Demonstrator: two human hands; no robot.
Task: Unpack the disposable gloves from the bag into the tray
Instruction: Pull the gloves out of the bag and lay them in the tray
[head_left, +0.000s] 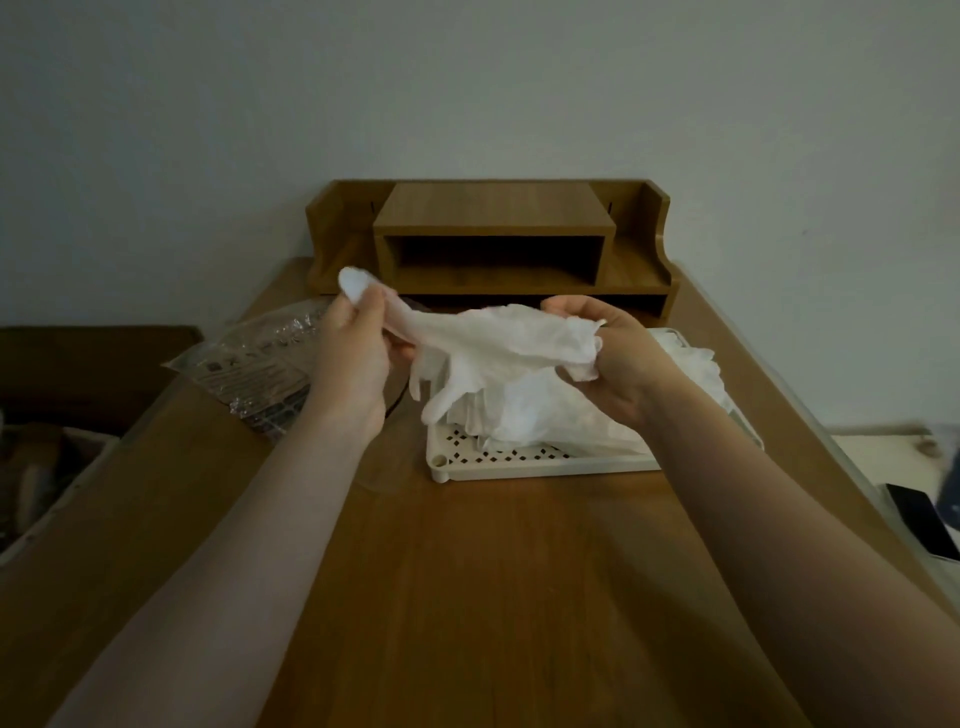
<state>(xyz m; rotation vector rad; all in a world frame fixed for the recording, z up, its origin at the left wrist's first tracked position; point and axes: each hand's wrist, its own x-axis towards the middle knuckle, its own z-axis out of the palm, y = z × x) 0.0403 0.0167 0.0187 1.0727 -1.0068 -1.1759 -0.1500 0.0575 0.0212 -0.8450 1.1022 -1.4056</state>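
Your left hand (353, 332) and right hand (618, 358) each pinch one end of thin white disposable glove (488, 343), stretched above cream perforated plastic tray (519, 460) — pile of gloves (550, 415) already inside. Crinkled clear plastic bag (254, 364) lies left on table — this glove remains to drop.

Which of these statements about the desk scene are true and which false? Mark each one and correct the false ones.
1. Both hands hold one glove stretched between them. True.
2. The tray is dark and solid. False: it is pale, with a perforated floor.
3. Gloves already lie in the tray. True.
4. The bag lies right of the tray. False: it lies to its left.
5. The left hand rests flat on the desk. False: it grips the glove in the air.
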